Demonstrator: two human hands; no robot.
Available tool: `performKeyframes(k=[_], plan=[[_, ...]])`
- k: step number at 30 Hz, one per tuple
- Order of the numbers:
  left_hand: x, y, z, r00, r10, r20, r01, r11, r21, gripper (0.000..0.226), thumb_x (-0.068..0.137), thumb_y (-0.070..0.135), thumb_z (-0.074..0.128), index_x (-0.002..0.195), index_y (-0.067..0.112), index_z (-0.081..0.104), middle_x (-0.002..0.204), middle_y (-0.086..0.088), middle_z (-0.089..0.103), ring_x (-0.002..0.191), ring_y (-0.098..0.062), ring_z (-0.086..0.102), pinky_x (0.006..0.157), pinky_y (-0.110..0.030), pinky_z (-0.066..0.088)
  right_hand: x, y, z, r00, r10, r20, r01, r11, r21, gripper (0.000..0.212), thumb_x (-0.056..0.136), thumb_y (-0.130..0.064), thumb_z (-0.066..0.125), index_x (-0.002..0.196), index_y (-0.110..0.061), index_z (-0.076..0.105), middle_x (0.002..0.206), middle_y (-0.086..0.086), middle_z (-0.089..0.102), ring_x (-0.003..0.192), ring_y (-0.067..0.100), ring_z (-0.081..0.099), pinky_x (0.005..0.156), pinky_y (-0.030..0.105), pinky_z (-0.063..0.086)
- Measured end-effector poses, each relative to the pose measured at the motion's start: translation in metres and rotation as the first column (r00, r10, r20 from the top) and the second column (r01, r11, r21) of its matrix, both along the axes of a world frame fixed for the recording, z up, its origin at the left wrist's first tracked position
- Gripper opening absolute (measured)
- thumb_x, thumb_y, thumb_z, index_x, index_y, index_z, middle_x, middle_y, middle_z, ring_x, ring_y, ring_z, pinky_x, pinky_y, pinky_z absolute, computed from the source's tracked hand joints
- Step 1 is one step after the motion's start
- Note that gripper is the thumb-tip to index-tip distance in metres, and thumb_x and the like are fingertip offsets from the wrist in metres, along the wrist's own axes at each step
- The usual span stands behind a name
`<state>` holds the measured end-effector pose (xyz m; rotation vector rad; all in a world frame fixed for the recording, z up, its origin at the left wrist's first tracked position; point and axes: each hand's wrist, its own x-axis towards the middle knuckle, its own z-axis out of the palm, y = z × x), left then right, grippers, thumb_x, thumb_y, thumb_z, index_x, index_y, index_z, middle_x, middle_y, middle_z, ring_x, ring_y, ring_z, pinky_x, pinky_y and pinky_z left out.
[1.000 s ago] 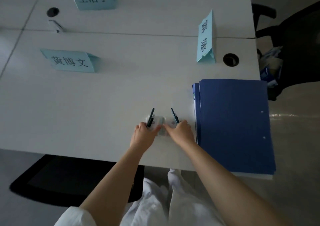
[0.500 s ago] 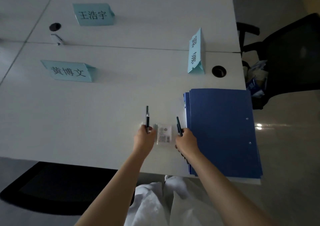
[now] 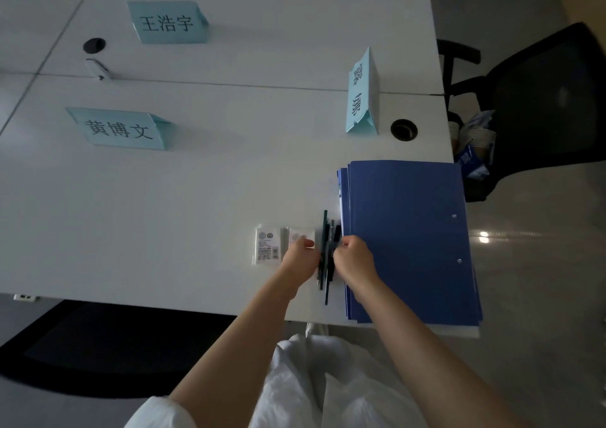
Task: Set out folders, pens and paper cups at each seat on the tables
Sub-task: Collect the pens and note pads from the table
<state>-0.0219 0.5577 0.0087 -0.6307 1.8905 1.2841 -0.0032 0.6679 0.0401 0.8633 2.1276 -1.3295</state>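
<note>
A stack of blue folders (image 3: 406, 237) lies at the white table's (image 3: 164, 214) near right corner. Just left of it several dark pens (image 3: 328, 231) are bunched together, lengthwise toward me. My left hand (image 3: 300, 257) and my right hand (image 3: 355, 260) close on the bundle from either side, fingers curled around it. Two clear empty pen packets (image 3: 269, 245) lie flat to the left of my left hand. Paper cups (image 3: 482, 137) in a torn wrapper sit on the black chair at the right.
Three light blue name cards stand on the table: one at left (image 3: 121, 129), one at the back (image 3: 167, 22), one turned sideways (image 3: 362, 94) near a cable hole (image 3: 404, 129). A black office chair (image 3: 541, 99) stands right of the table; another chair seat (image 3: 108, 345) is under the near edge.
Both hands, each holding a pen apart beside the packet, have come together to the right next to the folders, gathering the pens into one bundle. The packets now lie left of my hands.
</note>
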Motion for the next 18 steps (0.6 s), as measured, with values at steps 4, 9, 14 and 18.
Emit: performKeyframes(k=[4,9,14,18], plan=[[0.006,-0.005,0.003,1.0,0.026,-0.011,-0.026,0.999,0.023,0.04,0.089,0.01,0.052,0.13,0.01,0.051,0.105,-0.011,0.065,0.091,-0.023,0.063,0.084,-0.037,0.053,0.006,-0.003,0.003,1.0,0.016,-0.017,-0.016,1.0,-0.021,0.05,0.091,-0.006,0.037,0.141,-0.009,0.038,0.124,0.011,0.057,0.086,0.016,0.056,0.056,0.022,0.04],[0.015,-0.015,0.011,0.998,0.004,-0.059,-0.002,1.0,0.028,0.03,0.093,0.007,0.054,0.123,0.008,0.053,0.106,-0.01,0.063,0.082,-0.019,0.061,0.069,-0.03,0.051,0.014,-0.004,0.012,0.998,0.04,-0.054,-0.042,0.999,-0.027,0.047,0.092,-0.008,0.04,0.139,-0.01,0.041,0.118,0.007,0.058,0.08,0.014,0.054,0.058,0.022,0.042],[0.026,-0.031,0.023,0.989,0.032,-0.146,-0.026,0.999,0.048,0.017,0.093,0.002,0.048,0.105,0.009,0.058,0.081,-0.004,0.065,0.063,-0.016,0.058,0.057,-0.023,0.046,0.026,0.005,0.021,0.995,0.016,-0.101,-0.017,1.0,0.001,0.037,0.094,-0.014,0.044,0.131,-0.012,0.049,0.127,0.003,0.055,0.092,0.011,0.052,0.068,0.022,0.042],[0.035,-0.035,0.029,0.981,0.008,-0.194,-0.002,1.0,0.031,0.019,0.092,-0.003,0.046,0.097,0.012,0.057,0.08,-0.003,0.065,0.064,-0.015,0.059,0.056,-0.023,0.045,0.042,0.022,0.022,0.985,-0.088,-0.146,0.088,0.996,-0.007,0.03,0.095,-0.021,0.047,0.124,-0.013,0.054,0.121,0.007,0.061,0.108,0.021,0.059,0.095,0.041,0.05]])
